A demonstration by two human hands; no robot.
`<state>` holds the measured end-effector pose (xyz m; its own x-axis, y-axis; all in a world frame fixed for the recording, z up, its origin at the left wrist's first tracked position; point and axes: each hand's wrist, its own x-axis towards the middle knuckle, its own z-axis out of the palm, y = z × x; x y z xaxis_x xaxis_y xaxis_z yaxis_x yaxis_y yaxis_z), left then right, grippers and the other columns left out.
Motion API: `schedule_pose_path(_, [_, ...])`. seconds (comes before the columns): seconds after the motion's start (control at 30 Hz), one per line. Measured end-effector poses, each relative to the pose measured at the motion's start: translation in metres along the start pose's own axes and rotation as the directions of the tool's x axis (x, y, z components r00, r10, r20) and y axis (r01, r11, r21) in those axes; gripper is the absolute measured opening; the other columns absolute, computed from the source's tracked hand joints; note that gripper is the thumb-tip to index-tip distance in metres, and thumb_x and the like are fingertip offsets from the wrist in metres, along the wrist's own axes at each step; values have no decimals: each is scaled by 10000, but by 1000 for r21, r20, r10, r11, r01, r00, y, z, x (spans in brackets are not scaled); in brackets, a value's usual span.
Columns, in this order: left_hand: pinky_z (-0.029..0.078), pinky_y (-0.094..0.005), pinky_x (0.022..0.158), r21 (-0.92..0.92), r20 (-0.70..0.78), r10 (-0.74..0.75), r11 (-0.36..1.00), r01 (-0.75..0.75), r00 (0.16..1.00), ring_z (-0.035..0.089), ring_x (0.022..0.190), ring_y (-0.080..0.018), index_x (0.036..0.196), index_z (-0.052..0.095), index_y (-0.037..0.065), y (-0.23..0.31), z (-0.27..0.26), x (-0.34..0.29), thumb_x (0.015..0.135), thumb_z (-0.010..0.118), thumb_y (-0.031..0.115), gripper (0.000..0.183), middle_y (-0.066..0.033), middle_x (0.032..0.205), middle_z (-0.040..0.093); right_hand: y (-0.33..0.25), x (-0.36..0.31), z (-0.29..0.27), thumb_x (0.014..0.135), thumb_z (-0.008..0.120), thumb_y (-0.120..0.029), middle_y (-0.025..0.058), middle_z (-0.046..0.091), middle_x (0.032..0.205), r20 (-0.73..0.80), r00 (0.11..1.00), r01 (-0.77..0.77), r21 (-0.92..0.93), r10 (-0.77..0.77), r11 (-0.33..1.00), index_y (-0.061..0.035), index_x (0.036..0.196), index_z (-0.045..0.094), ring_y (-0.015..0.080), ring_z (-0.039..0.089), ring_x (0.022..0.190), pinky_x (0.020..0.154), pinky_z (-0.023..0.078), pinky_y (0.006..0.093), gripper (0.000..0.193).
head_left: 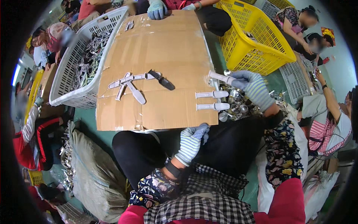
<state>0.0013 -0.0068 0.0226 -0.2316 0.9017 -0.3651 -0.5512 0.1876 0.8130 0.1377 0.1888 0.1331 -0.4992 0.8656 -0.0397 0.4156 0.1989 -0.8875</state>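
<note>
My right hand (255,87), in a blue-and-white striped glove, grips one end of a pale grey plastic handle-shaped piece (220,77) over the right edge of a cardboard-topped surface (167,44). Just below it, two similar grey pieces (212,95) lie side by side at that edge. Under the same hand are shiny rounded metal parts (238,104). My left hand (191,143), gloved alike, is at the near edge of the cardboard with its fingers curled together; what they hold, if anything, is hidden. Several grey pieces (135,92) and a black one (164,80) lie crossed left of centre.
A white basket (61,87) full of small parts stands left of the cardboard; a yellow basket (238,52) stands at the far right. Across from me, another person's gloved hand (157,9) rests on the far edge. Filled sacks (91,168) lie beside me. Other people sit around.
</note>
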Motion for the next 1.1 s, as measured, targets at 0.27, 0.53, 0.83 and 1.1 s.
schedule_pose_path(0.27, [390,-203,527,23,-37,4,1000,-3,999,499,562,-63,800,627,17,1,-1,1,886,592,148,160,-10,684,591,47,41,32,794,678,-102,65,680,856,126,988,-110,196,86,975,14,948,677,119,601,763,722,486,267,192])
schedule_pose_path(0.53, [401,-218,519,37,-30,-6,999,7,1000,505,543,-77,786,620,14,5,2,2,893,581,153,179,-20,664,595,53,48,39,782,702,-106,46,676,838,147,981,-159,242,125,957,3,945,680,109,592,724,689,487,258,198])
schedule_pose_path(0.83, [402,-224,514,74,-29,33,997,-31,999,521,535,-91,791,615,8,3,1,3,903,566,150,187,-29,630,590,55,55,42,758,729,-133,46,677,800,151,980,-146,128,126,981,-6,914,683,112,586,696,670,484,262,206])
schedule_pose_path(1.1, [401,-222,516,39,-24,64,997,-64,998,512,534,-89,768,616,18,9,8,0,900,567,142,188,-22,632,586,50,68,37,754,706,-115,60,644,730,217,976,24,-201,21,979,-1,822,643,131,586,679,624,476,288,147])
